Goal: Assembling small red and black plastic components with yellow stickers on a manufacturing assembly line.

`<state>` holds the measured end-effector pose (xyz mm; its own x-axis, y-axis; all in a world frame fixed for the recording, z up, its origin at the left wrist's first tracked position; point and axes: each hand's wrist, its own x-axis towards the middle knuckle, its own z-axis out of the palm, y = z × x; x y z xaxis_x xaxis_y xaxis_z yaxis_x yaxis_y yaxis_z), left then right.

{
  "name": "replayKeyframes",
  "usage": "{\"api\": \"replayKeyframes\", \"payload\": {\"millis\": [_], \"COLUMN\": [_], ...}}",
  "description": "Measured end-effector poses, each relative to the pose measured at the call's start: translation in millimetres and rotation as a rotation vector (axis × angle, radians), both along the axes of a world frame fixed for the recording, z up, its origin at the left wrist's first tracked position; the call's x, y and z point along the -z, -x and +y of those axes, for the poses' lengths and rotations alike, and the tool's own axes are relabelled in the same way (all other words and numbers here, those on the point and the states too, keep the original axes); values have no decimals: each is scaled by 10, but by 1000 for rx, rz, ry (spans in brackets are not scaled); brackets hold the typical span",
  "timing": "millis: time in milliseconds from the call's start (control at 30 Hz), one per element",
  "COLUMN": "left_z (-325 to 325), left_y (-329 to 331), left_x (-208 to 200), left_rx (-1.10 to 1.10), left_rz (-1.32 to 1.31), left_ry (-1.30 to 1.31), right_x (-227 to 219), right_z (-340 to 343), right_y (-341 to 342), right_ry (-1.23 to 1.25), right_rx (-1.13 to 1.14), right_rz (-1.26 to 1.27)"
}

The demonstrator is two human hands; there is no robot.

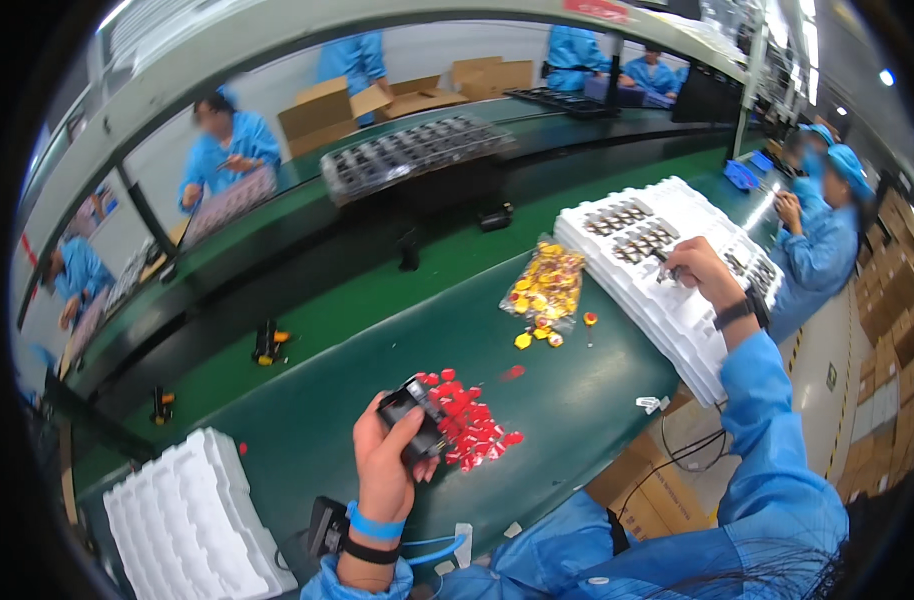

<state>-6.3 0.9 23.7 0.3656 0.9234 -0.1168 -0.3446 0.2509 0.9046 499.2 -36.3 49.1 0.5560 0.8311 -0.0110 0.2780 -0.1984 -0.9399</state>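
Observation:
My left hand point(379, 455) grips a black plastic housing point(395, 402), thumb across it, above the green worktop. Just beside it lies a loose heap of small red plastic pieces point(474, 425). At the right, my right hand point(707, 272) reaches over a stack of white foam trays point(695, 340). Its fingers are pinched around a small dark metal part point(665, 272), whose exact kind is too small to make out. Rows of similar metal parts point(642, 242) sit in the top tray's pockets.
A clear bag of yellow pieces point(549, 285) lies left of the tray stack, some spilled. Another white foam tray point(192, 520) is at lower left. Beyond runs a green conveyor point(357, 300) with black and yellow parts. A co-worker point(827, 230) stands behind the trays; others work across the line.

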Motion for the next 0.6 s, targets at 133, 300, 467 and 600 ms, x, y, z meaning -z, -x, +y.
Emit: {"api": "replayKeyframes", "payload": {"millis": [133,300,467,600], "left_z": [15,80,9,-11], "left_y": [-59,-66,-58,-125], "left_x": [3,324,187,128], "left_rx": [74,-67,-168,-202], "left_rz": [21,217,465,502], "left_ry": [-38,-274,-468,-483], "right_x": [-68,34,88,90], "right_z": [-229,-300,-34,74], "right_y": [1061,2581,3110,3099], "right_ry": [-215,-287,-508,-374], "right_rx": [-241,-555,-755,-771], "right_rz": [24,-29,-273,-371]}}
